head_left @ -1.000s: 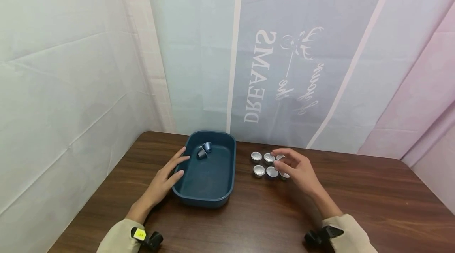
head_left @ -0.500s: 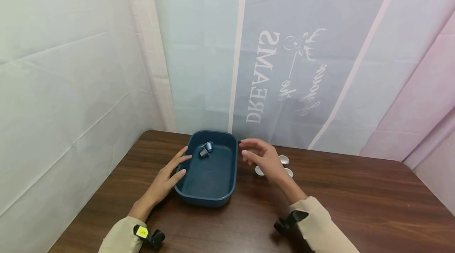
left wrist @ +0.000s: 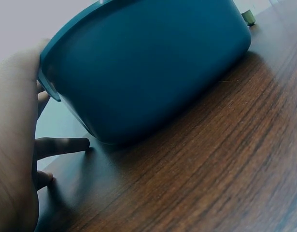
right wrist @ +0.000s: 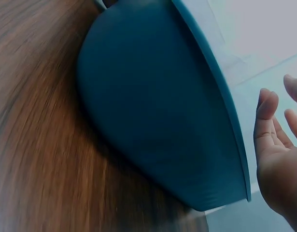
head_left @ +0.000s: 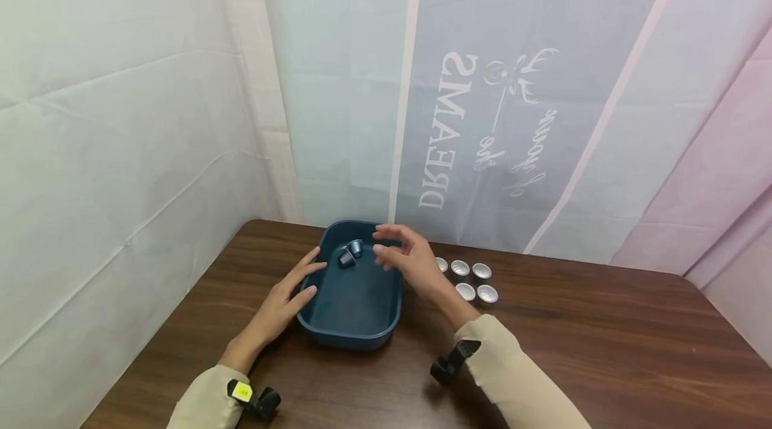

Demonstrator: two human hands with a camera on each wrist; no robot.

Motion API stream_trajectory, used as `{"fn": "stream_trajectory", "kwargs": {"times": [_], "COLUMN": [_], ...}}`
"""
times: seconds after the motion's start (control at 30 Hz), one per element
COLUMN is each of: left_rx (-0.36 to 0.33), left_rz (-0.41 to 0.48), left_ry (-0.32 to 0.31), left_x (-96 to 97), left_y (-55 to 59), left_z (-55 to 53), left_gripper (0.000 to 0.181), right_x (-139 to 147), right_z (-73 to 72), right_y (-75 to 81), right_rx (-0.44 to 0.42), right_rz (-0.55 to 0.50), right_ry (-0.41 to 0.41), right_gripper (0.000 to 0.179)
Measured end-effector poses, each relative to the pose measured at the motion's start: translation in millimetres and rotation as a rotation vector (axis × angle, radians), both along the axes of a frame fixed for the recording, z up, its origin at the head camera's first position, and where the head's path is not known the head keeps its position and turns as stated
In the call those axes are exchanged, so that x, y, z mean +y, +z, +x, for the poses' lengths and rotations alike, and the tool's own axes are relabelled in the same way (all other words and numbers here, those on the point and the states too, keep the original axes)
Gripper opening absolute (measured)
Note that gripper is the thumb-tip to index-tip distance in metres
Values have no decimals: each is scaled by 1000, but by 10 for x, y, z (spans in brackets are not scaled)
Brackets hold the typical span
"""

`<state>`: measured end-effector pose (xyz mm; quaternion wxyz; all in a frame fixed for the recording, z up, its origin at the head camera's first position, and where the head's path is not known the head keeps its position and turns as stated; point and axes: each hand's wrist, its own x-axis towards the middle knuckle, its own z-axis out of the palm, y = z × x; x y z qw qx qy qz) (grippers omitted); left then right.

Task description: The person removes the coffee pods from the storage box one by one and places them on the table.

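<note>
At nine o'clock from the right hand (head_left: 416,264), its grip slack and apparently unladen, two blue metallic cup-shaped capsules (head_left: 356,249) lie in one dark-blue rectangular plastic tub (head_left: 356,305), long axis twelve-to-six. Left hand (head_left: 279,303), fingers extended, nearly equally close, rests at the rim. Three o'clock: five visible silver-lidded capsules (head_left: 460,268), brown wooden counter (head_left: 603,328).

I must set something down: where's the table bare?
Free: wooden tabletop right of the coffee capsules and right sleeve; in front of the blue tub, between wrist cameras. Crowded: between tub and capsules, under the right hand.
</note>
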<state>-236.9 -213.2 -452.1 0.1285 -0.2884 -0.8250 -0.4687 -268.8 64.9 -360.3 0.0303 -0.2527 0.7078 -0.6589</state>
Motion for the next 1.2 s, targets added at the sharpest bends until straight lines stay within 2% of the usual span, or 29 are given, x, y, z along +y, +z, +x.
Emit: {"fn": "stream_trajectory", "kwargs": {"times": [0.2, 0.47, 0.67, 0.77, 0.97, 1.2], "left_rx": [0, -12, 9, 16, 4, 12], "left_rz": [8, 45, 9, -4, -2, 3], "left_ry": [1, -24, 8, 4, -13, 6], "left_x": [9, 88, 35, 8, 2, 28], "left_y": [13, 142, 29, -7, -7, 15], "left_z": [14, 80, 18, -14, -26, 14], "left_gripper": [41, 42, 42, 41, 41, 41], "right_x": [-164, -254, -372, -433, -487, -525], "right_z": [-210, -320, -389, -410, -434, -433], "right_y": [-165, -225, -220, -228, -257, -271], "right_rx": [-56, -30, -82, -103, -130, -125], "right_rz": [-49, -7, 15, 22, 32, 77], "right_ry": [7, -52, -44, -37, -19, -54], "right_gripper": [45, 42, 44, 47, 51, 47]}}
